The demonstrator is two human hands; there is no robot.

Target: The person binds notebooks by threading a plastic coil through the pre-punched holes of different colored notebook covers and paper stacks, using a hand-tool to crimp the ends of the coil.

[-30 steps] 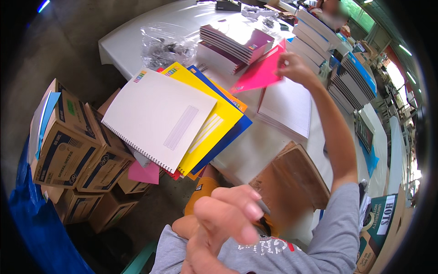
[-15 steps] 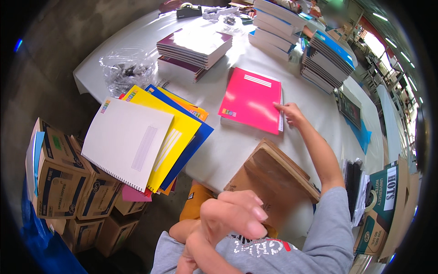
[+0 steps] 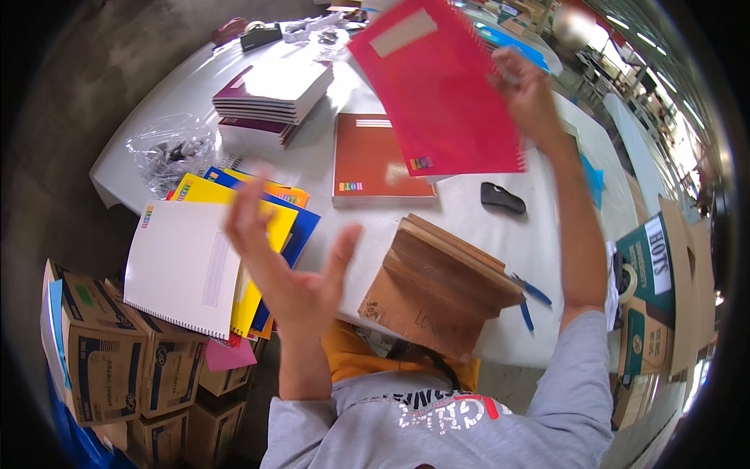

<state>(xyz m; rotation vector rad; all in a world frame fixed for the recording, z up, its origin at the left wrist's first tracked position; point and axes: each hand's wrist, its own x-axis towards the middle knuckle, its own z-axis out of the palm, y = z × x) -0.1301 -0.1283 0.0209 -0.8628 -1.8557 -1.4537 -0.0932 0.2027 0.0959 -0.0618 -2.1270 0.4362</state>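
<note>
Overhead, right hand (image 3: 525, 87) holds pink notebook (image 3: 437, 86)

Red spiral notebook (image 3: 437, 90): top corner cut off by frame edge, and it covers the table (image 3: 547, 227) behind it plus the right hand (image 3: 527, 90) fingertips gripping it. Below the notebook, orange notebook (image 3: 375, 160) upper right corner hidden. Far-edge clutter above the notebook too small/blurred to ID. Cardboard stack (image 3: 441, 277) near edge hides table front.

Pink spiral notebook (image 3: 437, 86) held tilted, raised above the table.
</note>
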